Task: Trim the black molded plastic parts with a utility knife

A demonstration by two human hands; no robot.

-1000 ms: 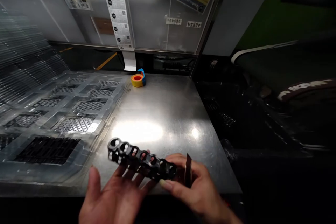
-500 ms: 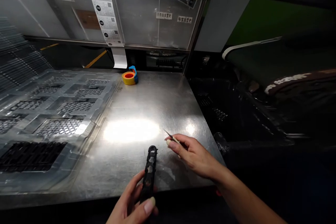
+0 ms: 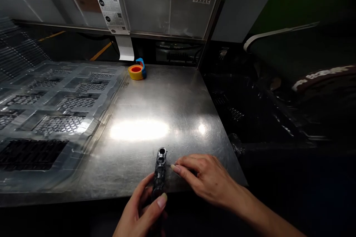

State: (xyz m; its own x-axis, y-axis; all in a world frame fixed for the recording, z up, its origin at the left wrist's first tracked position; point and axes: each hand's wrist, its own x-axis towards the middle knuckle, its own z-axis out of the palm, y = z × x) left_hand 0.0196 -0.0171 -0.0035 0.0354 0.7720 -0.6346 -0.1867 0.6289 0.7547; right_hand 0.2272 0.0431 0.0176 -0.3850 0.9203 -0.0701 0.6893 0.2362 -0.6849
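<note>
My left hand (image 3: 144,207) is closed around a long, narrow black plastic part (image 3: 159,176) with a row of round openings along it. The part points away from me, and its far end rises above the front of the metal table. Beside it on the right, my right hand (image 3: 204,177) is pinched on a slim pointed tool (image 3: 169,166). Only a little of the tool's tip shows, close to the part's right side; whether it touches cannot be told. The fingers cover the rest of the tool.
A clear plastic tray (image 3: 91,113) with several compartments holding black pieces lies on the left of the metal table (image 3: 178,96). A yellow tape roll (image 3: 136,74) with a blue cutter sits at the back. Right of the table edge stands a dark bin (image 3: 250,118) with black pieces inside.
My right hand has turned and come down, bringing the pointed tool's tip to the black part's side. The left hand has tilted the part, so its openings face me differently. The view has dipped.
</note>
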